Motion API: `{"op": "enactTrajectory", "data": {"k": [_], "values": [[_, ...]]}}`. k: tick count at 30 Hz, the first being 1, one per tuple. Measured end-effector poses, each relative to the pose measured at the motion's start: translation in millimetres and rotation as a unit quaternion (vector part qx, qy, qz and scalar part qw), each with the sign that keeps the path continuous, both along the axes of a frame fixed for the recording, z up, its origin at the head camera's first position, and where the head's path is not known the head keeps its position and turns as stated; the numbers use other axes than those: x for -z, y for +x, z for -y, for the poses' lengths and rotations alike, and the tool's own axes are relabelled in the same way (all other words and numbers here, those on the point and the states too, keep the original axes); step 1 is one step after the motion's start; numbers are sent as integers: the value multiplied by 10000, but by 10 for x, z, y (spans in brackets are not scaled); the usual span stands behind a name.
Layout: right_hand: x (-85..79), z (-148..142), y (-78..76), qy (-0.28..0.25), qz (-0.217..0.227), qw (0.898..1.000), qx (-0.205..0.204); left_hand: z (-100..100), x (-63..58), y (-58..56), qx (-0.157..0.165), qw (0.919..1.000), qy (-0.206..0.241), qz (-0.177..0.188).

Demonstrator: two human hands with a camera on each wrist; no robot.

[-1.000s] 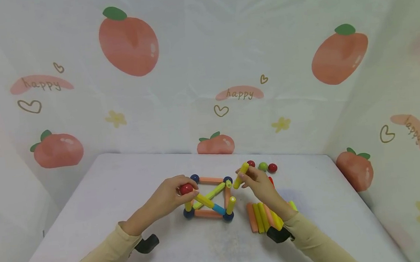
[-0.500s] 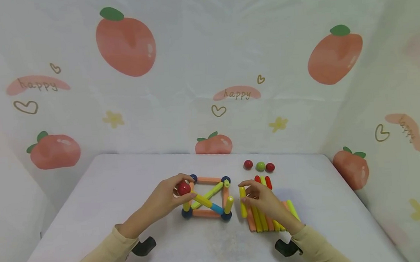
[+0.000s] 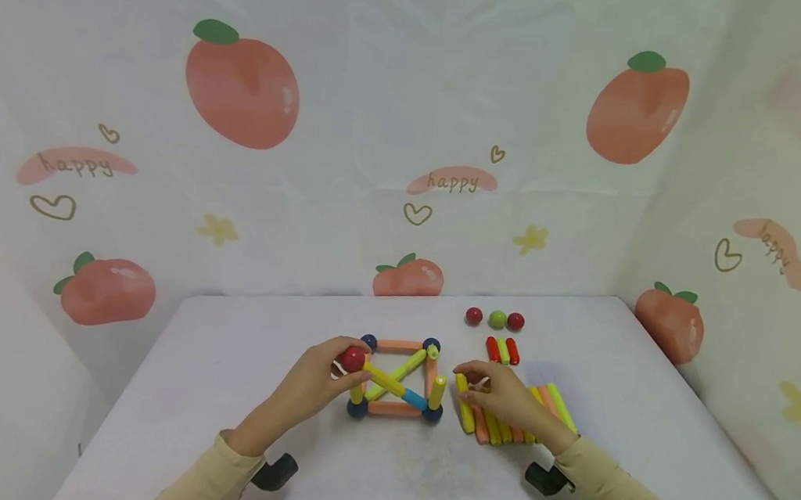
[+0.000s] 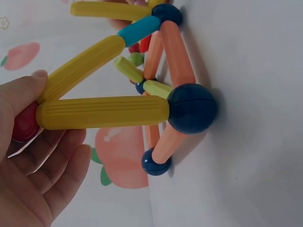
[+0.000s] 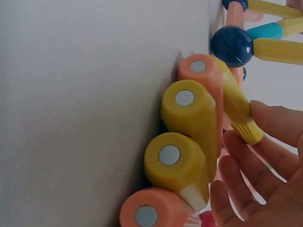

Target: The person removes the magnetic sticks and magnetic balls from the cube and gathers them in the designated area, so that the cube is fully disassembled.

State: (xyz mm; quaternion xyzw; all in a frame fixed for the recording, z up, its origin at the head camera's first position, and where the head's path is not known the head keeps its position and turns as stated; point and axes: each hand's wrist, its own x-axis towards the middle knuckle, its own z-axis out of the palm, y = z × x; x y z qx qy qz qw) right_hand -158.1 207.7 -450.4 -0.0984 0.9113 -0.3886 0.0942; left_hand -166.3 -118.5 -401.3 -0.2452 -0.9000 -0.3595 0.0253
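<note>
My left hand [image 3: 327, 369] grips a red ball [image 3: 352, 358] at the raised near-left corner of a frame of magnetic sticks and balls. From that ball a yellow stick [image 4: 104, 112] drops to a dark blue ball [image 4: 191, 109]. Another yellow stick [image 3: 386, 379] slopes down from it to a blue stick [image 3: 414, 398]. Coral sticks [image 3: 393, 408] join the blue balls at the base, and a lime stick [image 3: 403, 369] crosses inside. My right hand [image 3: 498, 387] pinches a yellow stick [image 5: 239, 109] between thumb and fingers, beside the left end of the stick row.
A row of coral and yellow sticks [image 3: 494, 429] lies under and beside my right hand, with a lime stick [image 3: 561, 406] at its right end. Behind it lie short red sticks [image 3: 492, 350] and a short lime stick [image 3: 503, 351]. Farther back are red balls [image 3: 474, 316] and a green ball [image 3: 497, 319].
My right hand has carried the yellow stick away from the frame's upper right, down to the left end of the stick row. The left hand keeps its hold on the red ball.
</note>
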Motion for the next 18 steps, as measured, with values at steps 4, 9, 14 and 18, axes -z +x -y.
{"op": "enactTrajectory", "data": {"k": [4, 9, 14, 18], "values": [[18, -11, -8, 217, 8, 9997, -101, 1, -4, 6, 8, 10000, 33, 12], [51, -29, -19, 390, 20, 9987, -330, 23, 1, 9, 110, 9998, 28, 149], [59, -39, -37, 536, -68, 9972, -526, 62, 21, 5, 230, 9992, 5, 312], [20, -7, -69, 481, -83, 9980, -396, 75, 48, -10, 263, 9991, 49, 334]]}}
